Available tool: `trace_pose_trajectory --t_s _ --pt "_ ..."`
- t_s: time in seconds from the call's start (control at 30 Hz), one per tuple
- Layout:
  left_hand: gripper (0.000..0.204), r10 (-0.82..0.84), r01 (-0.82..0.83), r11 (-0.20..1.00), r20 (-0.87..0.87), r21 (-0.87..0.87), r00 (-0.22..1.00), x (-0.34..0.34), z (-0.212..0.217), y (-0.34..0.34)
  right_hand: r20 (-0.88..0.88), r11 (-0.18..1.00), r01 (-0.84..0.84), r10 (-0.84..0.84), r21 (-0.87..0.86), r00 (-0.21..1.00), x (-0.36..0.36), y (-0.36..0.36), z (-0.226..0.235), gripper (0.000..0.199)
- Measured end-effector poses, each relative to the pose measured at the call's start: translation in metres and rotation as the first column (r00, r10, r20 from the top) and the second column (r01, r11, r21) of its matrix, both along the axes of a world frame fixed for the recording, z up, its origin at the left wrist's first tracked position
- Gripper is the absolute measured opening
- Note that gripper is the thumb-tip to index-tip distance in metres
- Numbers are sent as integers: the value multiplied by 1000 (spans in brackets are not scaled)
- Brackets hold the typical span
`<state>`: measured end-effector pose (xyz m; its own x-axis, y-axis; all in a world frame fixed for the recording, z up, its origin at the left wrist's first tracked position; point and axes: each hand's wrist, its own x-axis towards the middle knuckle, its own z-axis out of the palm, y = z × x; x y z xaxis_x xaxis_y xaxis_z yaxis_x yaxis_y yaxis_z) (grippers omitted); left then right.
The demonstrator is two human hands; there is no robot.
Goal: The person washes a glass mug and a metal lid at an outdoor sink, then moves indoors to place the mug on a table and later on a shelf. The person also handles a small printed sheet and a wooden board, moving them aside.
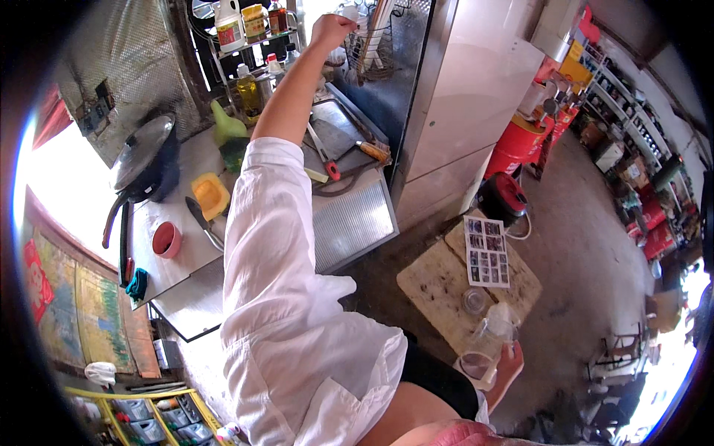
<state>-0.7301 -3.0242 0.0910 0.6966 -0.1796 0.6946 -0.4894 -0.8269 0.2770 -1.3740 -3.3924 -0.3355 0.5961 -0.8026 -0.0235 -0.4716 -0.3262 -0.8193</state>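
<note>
The left hand is closed up far away by the wire rack; the right hand holds a clear plastic jug near the wooden board

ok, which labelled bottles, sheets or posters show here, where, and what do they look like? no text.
White jug: top shelf, red label.
Oil bottle: lower shelf, yellow, green cap.
Picture sheet: low wooden table, white, grid of small photos.
Wall posters: left wall, faded green and yellow.

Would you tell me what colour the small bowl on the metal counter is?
The small bowl is red, seen in the head view.
</note>
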Motion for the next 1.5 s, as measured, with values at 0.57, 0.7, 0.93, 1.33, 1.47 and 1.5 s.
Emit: trace_pose_trajectory --t_s 0.57,0.7,0.93,1.33,1.47,1.5 --pt "19 -92 87 996 259 28 961 -54 -11 -33 -161 978 104 -74 183 984 -17 2 19 44" --pt "23 -131 198 958 302 -206 944 -42 -29 -11 -116 990 31 -15 137 993 -46 -17 -28 43" --pt "19 -92 243 862 335 -445 938 -105 -66 -61 -52 997 74 -73 11 996 -67 -35 -88 40" --pt "23 -614 581 680 -781 -448 116 -236 -353 -277 24 869 430 -449 245 893 -45 -205 -107 43" --pt "25 -244 731 645 -967 -221 -77 -261 -470 -296 -4 690 632 -674 352 738 -97 -231 -174 42" --pt "27 -188 802 587 -982 -111 3 -268 -486 -288 -37 657 663 -700 357 713 -110 -239 -188 40"
